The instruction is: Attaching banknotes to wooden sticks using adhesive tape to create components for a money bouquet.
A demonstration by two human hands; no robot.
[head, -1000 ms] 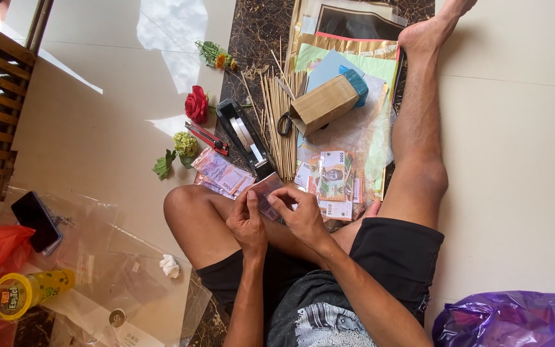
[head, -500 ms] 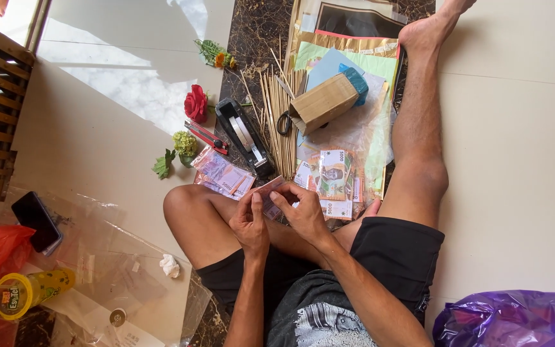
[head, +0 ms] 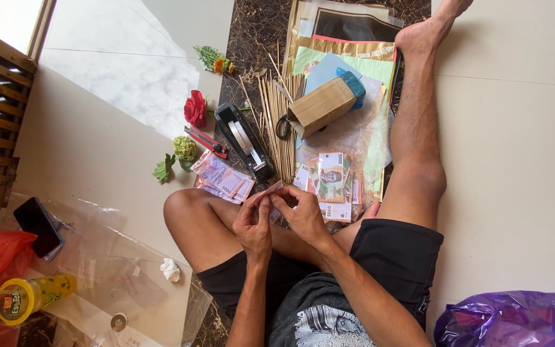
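Floor tiles lie under crossed legs; near the black stapler [head: 245, 139], left hand [head: 254, 225] and right hand [head: 301, 215] still pinch one folded banknote [head: 266, 195].

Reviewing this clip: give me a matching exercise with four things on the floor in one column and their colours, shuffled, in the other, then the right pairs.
Things:
1. artificial rose
2. tape dispenser
3. plastic bag at lower right
4. round tub at lower left

Colours:
A. purple
B. yellow
C. red
D. black

Pairs: 1-C, 2-D, 3-A, 4-B.
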